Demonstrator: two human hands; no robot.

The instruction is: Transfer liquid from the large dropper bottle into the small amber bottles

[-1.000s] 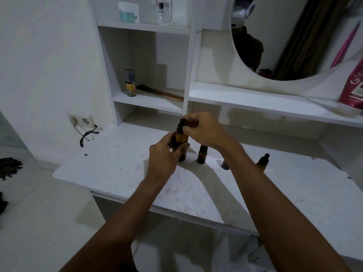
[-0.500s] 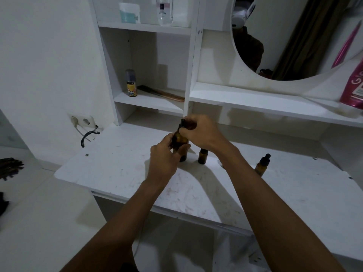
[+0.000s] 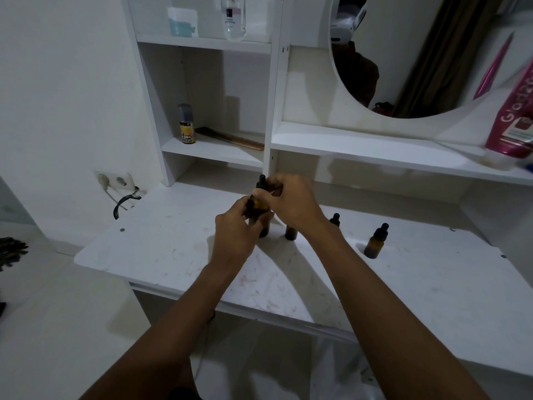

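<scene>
Altogether four amber bottles show: one large dropper bottle (image 3: pixel 261 210) and three small amber bottles (image 3: pixel 374 243). The large one is held upright over the back middle of the worktop (image 3: pixel 173 243); whether its base touches the surface I cannot tell. The left hand (image 3: pixel 235 226) is wrapped round its body, and the right hand (image 3: pixel 291 202) has curled fingers pinching its neck, the black dropper cap poking out above them. Two small bottles stand just behind the right wrist, partly hidden; the third stands apart to the right, capped.

Bare worktop lies left of the hands, out to the rounded front corner, and in front of the bottles up to the front edge.

The white surface is scuffed and faintly stained red. Behind it white shelves hold one yellow spray can (image 3: pixel 187 125), one comb (image 3: pixel 230 138), one clear bottle (image 3: pixel 234 20) and one pink tube (image 3: pixel 509 122) beneath a round mirror (image 3: pixel 418 53). A wall socket (image 3: pixel 114 180) sits left.
</scene>
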